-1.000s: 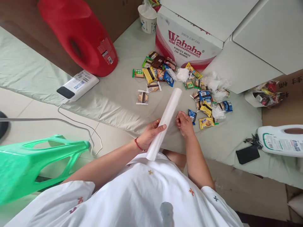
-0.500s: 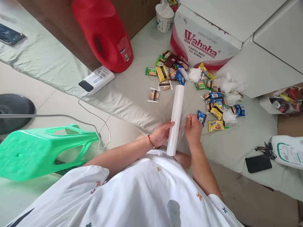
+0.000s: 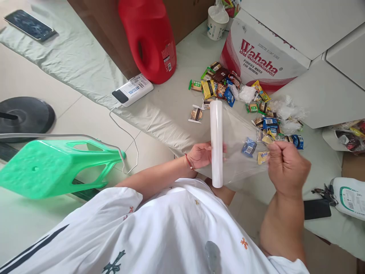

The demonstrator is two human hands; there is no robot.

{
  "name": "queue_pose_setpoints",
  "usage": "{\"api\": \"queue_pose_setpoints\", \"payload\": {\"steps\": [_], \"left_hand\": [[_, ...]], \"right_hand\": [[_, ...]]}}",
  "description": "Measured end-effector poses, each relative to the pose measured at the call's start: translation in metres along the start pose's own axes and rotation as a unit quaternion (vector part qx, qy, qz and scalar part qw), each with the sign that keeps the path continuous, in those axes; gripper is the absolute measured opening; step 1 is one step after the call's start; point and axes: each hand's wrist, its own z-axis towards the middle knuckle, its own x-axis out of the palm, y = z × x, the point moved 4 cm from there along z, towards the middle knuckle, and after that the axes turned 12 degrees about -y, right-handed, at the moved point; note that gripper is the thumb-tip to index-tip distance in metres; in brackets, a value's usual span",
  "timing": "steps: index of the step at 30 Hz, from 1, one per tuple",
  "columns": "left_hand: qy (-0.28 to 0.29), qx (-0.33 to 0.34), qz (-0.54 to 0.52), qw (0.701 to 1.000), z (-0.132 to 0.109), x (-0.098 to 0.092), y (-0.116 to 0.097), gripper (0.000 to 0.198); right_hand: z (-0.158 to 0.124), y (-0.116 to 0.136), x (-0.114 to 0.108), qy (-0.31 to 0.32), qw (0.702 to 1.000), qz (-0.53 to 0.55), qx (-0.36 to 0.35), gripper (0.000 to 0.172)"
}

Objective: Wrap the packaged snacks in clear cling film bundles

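Note:
My left hand [image 3: 201, 155] is wrapped round a whitish roll of clear plastic film [image 3: 217, 144], held nearly upright in front of my lap. A thin see-through sheet [image 3: 236, 152] runs from the roll to the right. Its loose end is pinched in my right hand [image 3: 288, 167], which is closed in a fist. Behind the sheet, a blue snack packet [image 3: 249, 147] and a yellow one [image 3: 262, 157] show through. More small wrapped snacks [image 3: 209, 89] lie in a heap beyond the roll, with crumpled clear plastic bags [image 3: 288, 108] beside them.
At the back stand a red jug [image 3: 154, 42], a paper cup [image 3: 217, 24] and a Wahaba-style printed carton [image 3: 256, 61]. A white power bank [image 3: 134, 90] with a cable lies to the left. A green stool [image 3: 31, 167] is on the floor. A black phone [image 3: 317, 209], keys [image 3: 323, 193] and a white bottle [image 3: 349, 198] lie right.
My right hand has moved away to the right with the film's end, so a wide sheet now stretches from the roll. The roll stands straighter, and the view has shifted left.

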Motion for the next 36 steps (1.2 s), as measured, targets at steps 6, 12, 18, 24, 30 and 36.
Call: {"api": "queue_pose_setpoints", "payload": {"steps": [6,12,18,24,30,36], "left_hand": [[-0.092,0.035,0.106,0.989,0.013,0.006,0.013,0.056],[-0.017,-0.059,0.001,0.998,0.004,-0.001,0.010,0.045],[-0.187,0.037,0.200,0.961,0.009,-0.008,0.006,0.066],[-0.196,-0.009,0.132,0.972,-0.004,-0.010,-0.023,0.036],[-0.295,0.127,0.349,0.880,-0.013,-0.022,-0.043,0.062],[-0.340,0.148,0.437,0.820,-0.033,-0.035,-0.072,0.035]], "right_hand": [[0.011,0.013,-0.035,-0.007,0.991,-0.072,-0.110,0.036],[0.012,-0.024,-0.081,-0.070,0.992,-0.098,0.039,0.032],[0.004,-0.048,-0.090,-0.050,0.990,-0.131,0.031,0.036],[-0.023,-0.126,-0.085,-0.044,0.971,-0.041,0.233,0.058],[-0.062,-0.166,-0.047,0.048,0.952,0.004,0.303,0.064],[-0.095,-0.173,-0.008,0.078,0.937,0.051,0.337,0.058]]}}
